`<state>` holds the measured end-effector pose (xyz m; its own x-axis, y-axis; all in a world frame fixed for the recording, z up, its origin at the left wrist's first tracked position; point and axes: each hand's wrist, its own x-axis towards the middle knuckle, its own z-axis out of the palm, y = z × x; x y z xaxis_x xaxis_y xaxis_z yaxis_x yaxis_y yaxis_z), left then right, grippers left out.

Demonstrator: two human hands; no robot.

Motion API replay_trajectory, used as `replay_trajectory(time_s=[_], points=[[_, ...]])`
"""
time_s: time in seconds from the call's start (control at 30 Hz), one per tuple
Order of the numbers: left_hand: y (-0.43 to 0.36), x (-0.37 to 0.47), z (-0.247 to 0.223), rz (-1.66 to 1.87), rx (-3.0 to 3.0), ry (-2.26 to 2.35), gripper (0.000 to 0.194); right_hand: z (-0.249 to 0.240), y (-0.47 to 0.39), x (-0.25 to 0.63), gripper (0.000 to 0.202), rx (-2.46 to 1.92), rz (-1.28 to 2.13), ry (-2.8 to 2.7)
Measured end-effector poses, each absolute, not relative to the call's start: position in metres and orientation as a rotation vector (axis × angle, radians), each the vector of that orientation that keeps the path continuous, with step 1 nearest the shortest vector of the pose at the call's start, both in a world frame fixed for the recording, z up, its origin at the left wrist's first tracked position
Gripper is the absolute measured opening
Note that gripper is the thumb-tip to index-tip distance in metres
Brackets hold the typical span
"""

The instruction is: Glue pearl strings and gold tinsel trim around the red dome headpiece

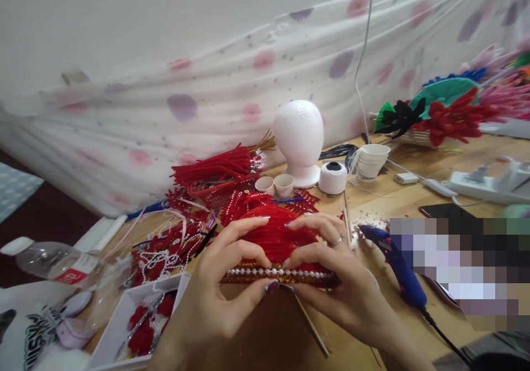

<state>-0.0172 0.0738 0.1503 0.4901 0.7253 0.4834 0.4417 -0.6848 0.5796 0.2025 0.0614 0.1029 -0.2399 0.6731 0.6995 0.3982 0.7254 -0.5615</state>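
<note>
A red headdress (275,233) with a ribbed, fabric-like body is held low in front of me. Along its near edge runs a gold glittery band with a row of white pearl beads (275,271). My left hand (219,282) grips the left part of this edge, thumb below and fingers on top. From the other side my right hand (342,277), with a ring on one finger, pinches the edge the same way. The thumbs nearly meet under the middle of the bead row. A thin wooden stick (312,327) lies just below the headdress.
Behind stand a white foam head (298,139), a thread spool (333,179) and paper cups (372,161). A blue glue gun (397,266) lies right, near a power strip (484,186). Left are a white box (111,318), a plastic bottle (49,260) and tangled bead strings (165,258).
</note>
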Motion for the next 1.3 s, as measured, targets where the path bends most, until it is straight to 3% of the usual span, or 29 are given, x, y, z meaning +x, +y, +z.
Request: replay_trajectory(time_s=[0.57, 0.83, 1.0, 1.3], points=[[0.0737, -0.0163, 0.1499, 1.028, 2.343, 1.023, 0.016, 0.1008, 0.0604, 0.2005, 0.029, -0.85, 0.284, -1.876], [0.0744, -0.0158, 0.1471, 1.052, 2.274, 0.999, 0.026, 0.0994, 0.0588, 0.1995, 0.033, -0.857, 0.279, -1.846], [0.0743, -0.016, 0.1468, 1.053, 2.305, 1.029, 0.015, 0.1009, 0.0599, 0.199, 0.034, -0.845, 0.291, -1.844], [0.0777, -0.0188, 0.1473, 0.999, 2.371, 1.003, 0.02, 0.0993, 0.0596, 0.1986, 0.033, -0.847, 0.29, -1.799]])
